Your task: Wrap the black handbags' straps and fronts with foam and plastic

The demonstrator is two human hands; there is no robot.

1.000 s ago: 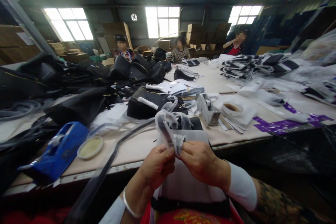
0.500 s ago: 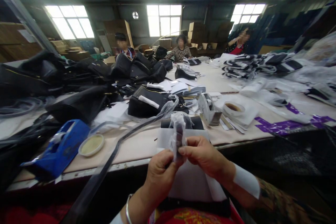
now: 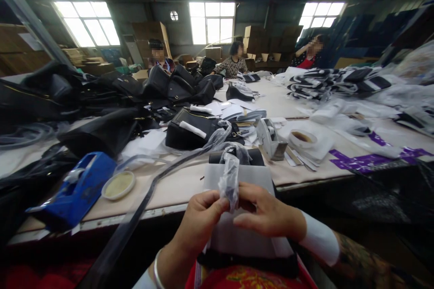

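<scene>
One plastic-wrapped strap (image 3: 230, 176), pinched in the left hand (image 3: 203, 214), right hand (image 3: 273, 214) against it, fingers loosely parted, seemingly for steadying, above white paper (image 3: 246, 237).

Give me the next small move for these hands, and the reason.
I'd probably close the grip of the right hand on the plastic-wrapped strap to steady it: the left hand pinches its lower part, while the right grip is open beside it and the plastic looks crinkled.

Glaring windows (image 3: 212, 22) backlight a dim hall; edges look stretched.
</scene>
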